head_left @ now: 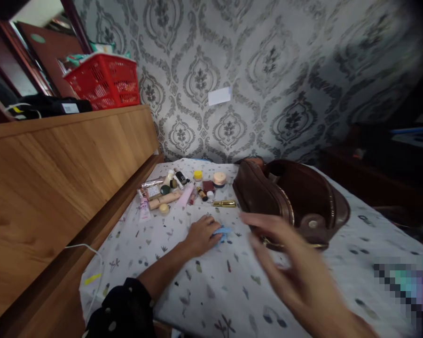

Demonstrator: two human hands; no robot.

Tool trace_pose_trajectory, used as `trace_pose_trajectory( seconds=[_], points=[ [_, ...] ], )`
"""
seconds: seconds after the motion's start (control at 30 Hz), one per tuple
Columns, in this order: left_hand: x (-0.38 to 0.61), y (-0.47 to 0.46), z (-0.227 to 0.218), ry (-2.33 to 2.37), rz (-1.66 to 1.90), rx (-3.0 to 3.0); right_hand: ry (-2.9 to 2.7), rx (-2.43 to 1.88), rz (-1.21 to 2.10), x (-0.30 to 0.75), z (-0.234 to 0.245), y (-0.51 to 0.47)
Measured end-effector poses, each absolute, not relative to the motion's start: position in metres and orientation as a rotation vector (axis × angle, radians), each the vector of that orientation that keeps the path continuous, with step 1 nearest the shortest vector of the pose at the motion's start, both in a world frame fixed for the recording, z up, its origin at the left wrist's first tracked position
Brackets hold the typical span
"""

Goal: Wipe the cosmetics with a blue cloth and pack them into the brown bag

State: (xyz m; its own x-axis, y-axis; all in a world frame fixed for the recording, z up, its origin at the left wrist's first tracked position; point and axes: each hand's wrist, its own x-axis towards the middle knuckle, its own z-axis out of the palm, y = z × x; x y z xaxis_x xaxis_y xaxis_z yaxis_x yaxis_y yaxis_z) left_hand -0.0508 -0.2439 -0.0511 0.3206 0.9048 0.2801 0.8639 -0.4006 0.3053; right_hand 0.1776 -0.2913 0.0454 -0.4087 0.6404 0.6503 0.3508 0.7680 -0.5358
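My left hand [201,236] rests on the patterned cloth, its fingers curled over a crumpled light-blue piece [223,231]; whether that is cloth or plastic I cannot make out. Raised in front of the brown bag [268,199], my right hand [296,263] is blurred by motion. Its fingers reach forward, apart from the thumb, and nothing shows between them. The bag lies with its zipped top open and its inside dark. Beyond my left hand are a gold tube [224,203], a round peach jar [219,178], a yellow-lidded pot [198,175] and a beige tube [165,200].
Several more cosmetics, among them a pink tube [185,195], lie at the table's far left. A wooden panel [66,164] borders that side, with a red basket [105,82] on top. A white cable [91,249] hangs at the left edge. The patterned wall stands behind.
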Motion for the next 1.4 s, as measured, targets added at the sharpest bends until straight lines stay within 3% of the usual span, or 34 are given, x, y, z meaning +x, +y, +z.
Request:
trace_pose_trajectory(
  seconds=[0.23,0.37,0.57,1.17,1.4],
  points=[
    [-0.059,-0.236,-0.058,1.418,1.197,2.043,-1.94,-0.832,0.858,0.088,-0.047,-0.223],
    [-0.056,-0.237,-0.054,1.276,1.295,1.896,-1.76,-0.814,1.025,0.069,-0.074,-0.217],
    [-0.055,-0.236,-0.053,1.345,1.111,2.029,-1.63,-0.812,1.114,0.072,-0.07,-0.219],
    [-0.063,-0.231,-0.07,1.636,0.877,2.343,-1.66,-0.672,0.888,0.081,-0.064,-0.232],
    [-0.085,-0.173,-0.027,1.982,0.735,2.335,-1.594,-0.659,0.793,0.076,-0.073,-0.224]
  ],
)
